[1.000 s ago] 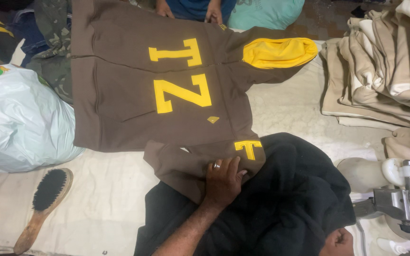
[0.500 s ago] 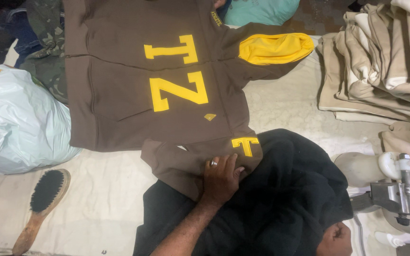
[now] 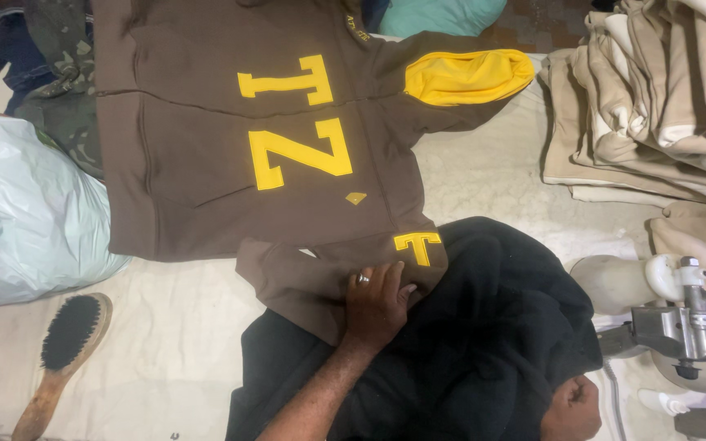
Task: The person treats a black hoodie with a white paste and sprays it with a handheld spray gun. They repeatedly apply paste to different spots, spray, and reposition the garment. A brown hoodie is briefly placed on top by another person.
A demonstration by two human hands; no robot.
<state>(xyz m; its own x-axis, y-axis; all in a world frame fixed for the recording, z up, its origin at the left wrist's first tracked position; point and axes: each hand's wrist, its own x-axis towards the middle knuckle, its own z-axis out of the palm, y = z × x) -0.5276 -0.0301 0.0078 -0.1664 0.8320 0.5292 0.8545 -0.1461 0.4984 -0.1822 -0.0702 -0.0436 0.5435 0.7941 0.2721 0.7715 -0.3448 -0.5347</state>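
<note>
Brown fleece hoodie with yellow felt letters [image 3: 288, 155] lies spread on our table; left hand [image 3: 376, 306] presses flat on its sleeve, right hand [image 3: 574, 408] seemingly closed in black fleece garment [image 3: 484, 343], which could drag the sleeve crooked

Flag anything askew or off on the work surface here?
Nothing damaged or spilled. The brown hoodie lies flat but turned away from the wearer, its near sleeve folded askew under the left hand, over a rumpled black garment. The right hand rests on that garment. The wooden brush lies loose near the edge.
</note>
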